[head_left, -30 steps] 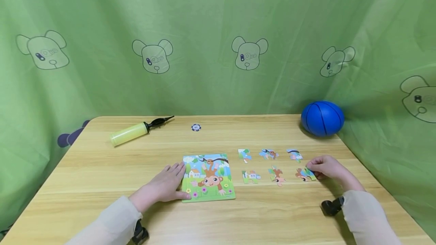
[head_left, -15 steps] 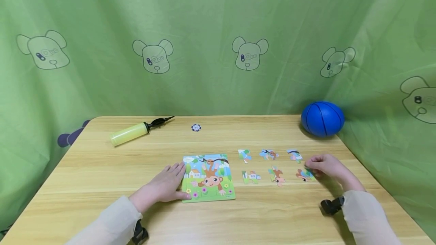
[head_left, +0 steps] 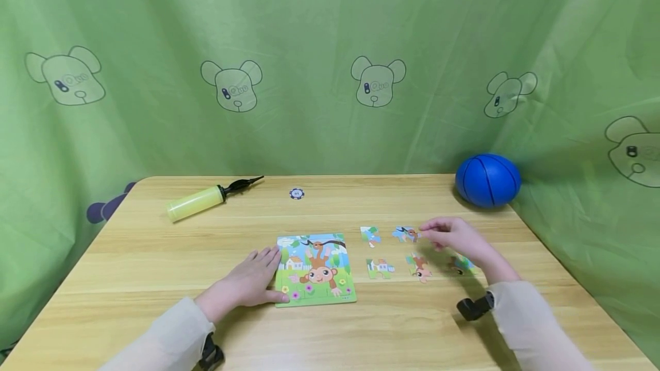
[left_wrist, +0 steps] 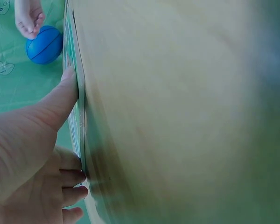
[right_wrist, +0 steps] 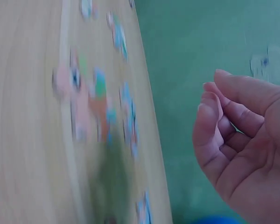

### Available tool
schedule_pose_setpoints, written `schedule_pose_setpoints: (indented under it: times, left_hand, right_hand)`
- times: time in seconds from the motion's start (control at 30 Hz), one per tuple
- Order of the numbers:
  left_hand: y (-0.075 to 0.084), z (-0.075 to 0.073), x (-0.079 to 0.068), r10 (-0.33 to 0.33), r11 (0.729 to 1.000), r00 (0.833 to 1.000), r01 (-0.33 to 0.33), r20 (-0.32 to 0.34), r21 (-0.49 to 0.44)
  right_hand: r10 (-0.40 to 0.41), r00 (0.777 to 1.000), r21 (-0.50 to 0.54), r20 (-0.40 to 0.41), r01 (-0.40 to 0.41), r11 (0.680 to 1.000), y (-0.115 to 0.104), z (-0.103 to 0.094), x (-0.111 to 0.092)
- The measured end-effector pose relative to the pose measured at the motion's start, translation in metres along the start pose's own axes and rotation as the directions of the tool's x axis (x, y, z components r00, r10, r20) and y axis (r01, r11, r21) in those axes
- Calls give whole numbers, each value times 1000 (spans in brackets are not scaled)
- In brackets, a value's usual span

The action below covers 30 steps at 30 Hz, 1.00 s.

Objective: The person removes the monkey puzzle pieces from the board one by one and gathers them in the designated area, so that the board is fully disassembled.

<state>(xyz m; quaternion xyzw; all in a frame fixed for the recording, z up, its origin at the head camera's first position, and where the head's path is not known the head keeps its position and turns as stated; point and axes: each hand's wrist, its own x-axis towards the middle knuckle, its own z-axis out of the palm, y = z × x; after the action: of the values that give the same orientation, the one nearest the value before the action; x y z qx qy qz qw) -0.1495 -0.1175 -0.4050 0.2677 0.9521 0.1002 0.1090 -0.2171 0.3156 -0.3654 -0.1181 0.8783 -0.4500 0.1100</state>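
Leftward moved the empty, loosely curled right hand [head_left: 456,237] while the outspread left hand [head_left: 250,277] apparently steadied the lower-centre monkey jigsaw [head_left: 318,271].

Room beyond puzzle [head_left: 316,269], ball [head_left: 488,180] blocking far right

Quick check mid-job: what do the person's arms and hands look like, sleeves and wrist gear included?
The left sleeve and right sleeve are pale beige and look plain. A small black device shows at each wrist, left and right. The left hand and right hand are bare; no gloves, rings or cables show.
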Motion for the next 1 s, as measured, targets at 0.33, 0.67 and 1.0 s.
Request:
schedule_pose_setpoints:
  times: [0.33,0.67,1.0]
  left_hand:
    - [1,-1,0,0,1000,1000,0,-4,1]
    - [2,0,0,18,1000,1000,-18,-12,10]
    - [1,0,-1,26,1000,1000,-26,-8,12]
  right_hand:
    - [-122,985,51,124,117,992,-36,53,19]
    - [-217,942,50,258,211,976,-71,110,28]
    - [-280,878,6,388,302,953,-87,162,38]
